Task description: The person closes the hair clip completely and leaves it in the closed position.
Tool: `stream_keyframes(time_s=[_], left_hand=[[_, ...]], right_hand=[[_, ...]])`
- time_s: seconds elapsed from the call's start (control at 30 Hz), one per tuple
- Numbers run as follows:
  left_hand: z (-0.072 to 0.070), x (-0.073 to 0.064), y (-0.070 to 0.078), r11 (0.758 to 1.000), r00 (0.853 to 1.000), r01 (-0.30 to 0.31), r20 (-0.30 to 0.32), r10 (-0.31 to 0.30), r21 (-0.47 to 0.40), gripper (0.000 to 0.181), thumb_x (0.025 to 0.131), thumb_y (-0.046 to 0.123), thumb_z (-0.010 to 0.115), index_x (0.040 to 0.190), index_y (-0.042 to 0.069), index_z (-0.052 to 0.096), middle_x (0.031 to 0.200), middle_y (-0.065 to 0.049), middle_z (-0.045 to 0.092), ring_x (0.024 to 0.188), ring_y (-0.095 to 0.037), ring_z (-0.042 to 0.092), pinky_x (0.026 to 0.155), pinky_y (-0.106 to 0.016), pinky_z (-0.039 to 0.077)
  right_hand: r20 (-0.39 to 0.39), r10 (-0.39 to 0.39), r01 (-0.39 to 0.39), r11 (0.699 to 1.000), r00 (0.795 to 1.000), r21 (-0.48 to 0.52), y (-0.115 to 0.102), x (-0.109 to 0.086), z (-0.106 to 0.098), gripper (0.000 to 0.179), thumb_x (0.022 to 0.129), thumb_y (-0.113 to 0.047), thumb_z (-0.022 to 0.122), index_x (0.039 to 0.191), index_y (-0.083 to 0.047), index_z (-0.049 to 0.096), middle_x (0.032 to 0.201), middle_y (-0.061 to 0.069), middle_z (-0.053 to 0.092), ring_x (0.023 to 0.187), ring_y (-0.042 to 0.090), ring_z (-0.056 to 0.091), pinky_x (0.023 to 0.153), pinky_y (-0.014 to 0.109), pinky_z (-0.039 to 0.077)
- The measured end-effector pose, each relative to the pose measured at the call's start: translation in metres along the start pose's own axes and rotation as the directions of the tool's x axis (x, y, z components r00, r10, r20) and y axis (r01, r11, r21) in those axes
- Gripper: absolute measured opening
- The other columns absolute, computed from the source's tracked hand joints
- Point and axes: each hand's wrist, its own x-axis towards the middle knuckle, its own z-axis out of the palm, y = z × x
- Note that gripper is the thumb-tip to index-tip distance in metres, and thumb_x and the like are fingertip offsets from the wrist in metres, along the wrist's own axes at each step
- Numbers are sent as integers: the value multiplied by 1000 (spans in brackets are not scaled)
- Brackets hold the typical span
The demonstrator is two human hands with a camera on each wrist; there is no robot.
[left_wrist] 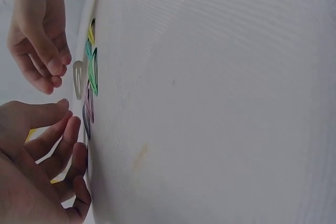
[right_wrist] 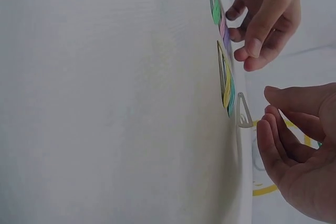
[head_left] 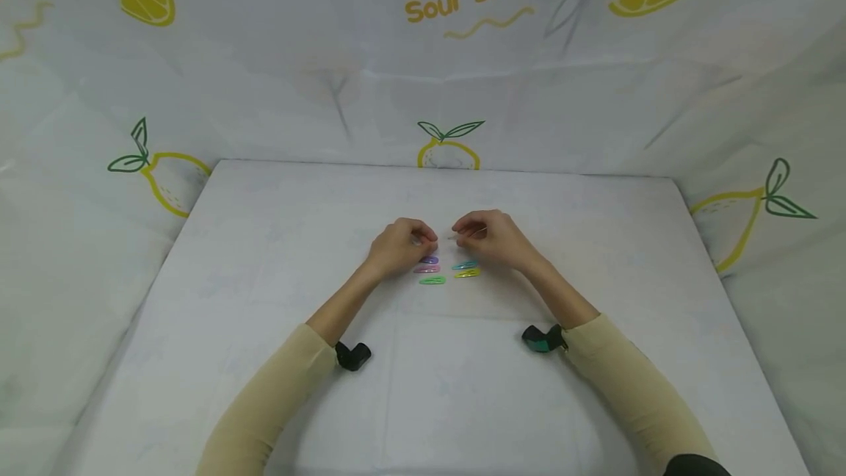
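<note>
My left hand (head_left: 402,244) hovers at the far end of a short column of snap hair clips: a purple clip (head_left: 429,261), a pink clip (head_left: 427,269) and a green clip (head_left: 432,280). Its fingers are loosely bent, with nothing seen between them. Opposite it, my right hand (head_left: 489,237) is beyond a teal clip (head_left: 464,265) and a yellow clip (head_left: 466,273). A whitish hair clip (right_wrist: 244,113) shows just off the right fingertips, with a gap between it and the parted thumb and forefinger in the right wrist view.
A white-covered table (head_left: 463,388) lies under everything. Behind it hangs a white sheet (head_left: 264,94) with lemon prints and lettering. Black wrist cameras show at the left cuff (head_left: 353,356) and the right cuff (head_left: 543,339).
</note>
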Motion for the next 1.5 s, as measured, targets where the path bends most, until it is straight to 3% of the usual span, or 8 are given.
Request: stream_keyframes(time_s=[0.27,0.6,0.93,1.5], left_hand=[[4,8,4,1000,1000,-18,21,18,13,15,101,25,75,109,13,81,101,-3,79,88,-16,68,79,-32,48],[7,20,8,999,1000,-3,27,2,34,17,99,24,78,112,12,80,103,-4,80,92,-19,71,83,-33,48],[6,32,6,1000,998,16,59,-15,-4,20,97,25,80,114,16,81,97,-1,78,81,-13,64,79,-30,43],[6,34,8,1000,995,27,99,-26,-14,21,98,27,81,117,19,83,86,5,67,78,-11,57,78,-31,40]], right_hand=[[14,30,-29,1000,999,-7,11,2,-6,22,98,-6,79,119,0,77,115,18,78,103,29,72,101,48,59],[58,78,-77,997,995,-19,20,6,-9,23,97,-9,80,117,2,78,104,15,78,93,21,70,84,22,53],[90,92,-91,996,992,-13,23,9,-12,21,96,-10,80,115,0,79,106,13,78,93,17,69,84,22,53],[129,82,-82,997,988,-6,26,9,-12,19,99,-8,77,115,1,80,108,15,80,92,17,67,84,21,53]])
